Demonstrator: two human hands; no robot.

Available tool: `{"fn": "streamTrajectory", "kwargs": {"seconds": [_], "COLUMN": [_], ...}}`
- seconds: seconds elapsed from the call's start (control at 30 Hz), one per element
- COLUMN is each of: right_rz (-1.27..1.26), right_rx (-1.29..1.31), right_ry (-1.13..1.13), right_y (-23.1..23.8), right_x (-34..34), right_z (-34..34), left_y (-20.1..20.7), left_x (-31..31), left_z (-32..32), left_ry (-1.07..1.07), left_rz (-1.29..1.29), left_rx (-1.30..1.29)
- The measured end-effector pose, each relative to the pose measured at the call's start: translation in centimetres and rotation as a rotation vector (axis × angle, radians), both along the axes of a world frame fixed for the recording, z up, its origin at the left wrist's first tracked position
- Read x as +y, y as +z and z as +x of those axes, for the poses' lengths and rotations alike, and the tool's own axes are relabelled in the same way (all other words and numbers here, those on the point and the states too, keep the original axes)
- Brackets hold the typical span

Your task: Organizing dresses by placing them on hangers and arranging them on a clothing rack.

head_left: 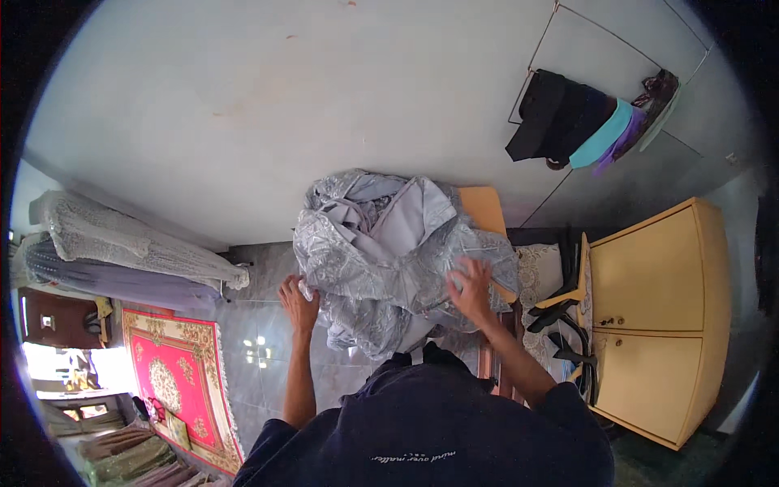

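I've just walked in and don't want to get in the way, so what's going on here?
A person is handling a heap of silvery patterned fabric on a tan wooden surface. The left hand pinches its left edge. The right hand, fingers spread, is over its right side; whether it touches is unclear. The heap lies bunched, with smooth grey cloth showing on top.

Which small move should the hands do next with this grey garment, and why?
Perhaps smooth the grey garment lightly with the right grip: it is open, spread over the wrinkles, while the left grip seems to pinch the garment's left edge, which could steady it.
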State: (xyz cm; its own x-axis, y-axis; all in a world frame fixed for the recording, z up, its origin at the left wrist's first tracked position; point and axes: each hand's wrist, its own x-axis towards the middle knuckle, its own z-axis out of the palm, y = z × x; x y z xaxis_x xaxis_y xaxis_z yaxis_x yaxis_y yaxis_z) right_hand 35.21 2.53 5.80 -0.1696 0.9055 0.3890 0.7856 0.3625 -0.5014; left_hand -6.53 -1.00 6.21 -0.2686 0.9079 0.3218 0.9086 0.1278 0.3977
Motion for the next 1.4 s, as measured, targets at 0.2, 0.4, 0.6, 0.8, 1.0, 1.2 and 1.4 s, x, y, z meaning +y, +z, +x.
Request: {"fn": "streamTrajectory", "kwargs": {"seconds": [0.2,0.4,0.6,0.8,1.0,1.2,1.4], "right_rz": [-0.166,-0.609,-0.339,-0.011,-0.091,-0.161,0.048], "right_rx": [-0.331,-0.295,-0.223,-0.121,-0.276,-0.379,-0.309], "right_ry": [-0.073,-0.138,0.060,-0.055,-0.082,-0.018,-0.087], "right_y": [-2.4,-2.8,-5.1,-4.9,-5.7,-7.3,-2.8], "right_x": [7.5,10.5,7.4,8.4,11.8,12.2,12.0], "right_z": [-2.0,-7.6,-10.9,-7.2,-4.4,-3.9,-3.7], "left_y": [0.5,-0.5,-2.7,-1.0,-1.1,-2.9,-2.5], "left_x": [1.2,3.2,3.3,1.4,0.7,1.1,2.5], "left_z": [4.5,6.5,5.6,4.7,4.1,2.3,-0.8], "left_ry": [-0.012,0.016,-0.033,-0.016,-0.001,-0.094,-0.143], "left_rz": [0.085,0.012,-0.100,0.115,0.107,-0.103,0.066], "left_rx": [0.030,0.107,0.065,-0.083,0.001,0.058,0.052]}}
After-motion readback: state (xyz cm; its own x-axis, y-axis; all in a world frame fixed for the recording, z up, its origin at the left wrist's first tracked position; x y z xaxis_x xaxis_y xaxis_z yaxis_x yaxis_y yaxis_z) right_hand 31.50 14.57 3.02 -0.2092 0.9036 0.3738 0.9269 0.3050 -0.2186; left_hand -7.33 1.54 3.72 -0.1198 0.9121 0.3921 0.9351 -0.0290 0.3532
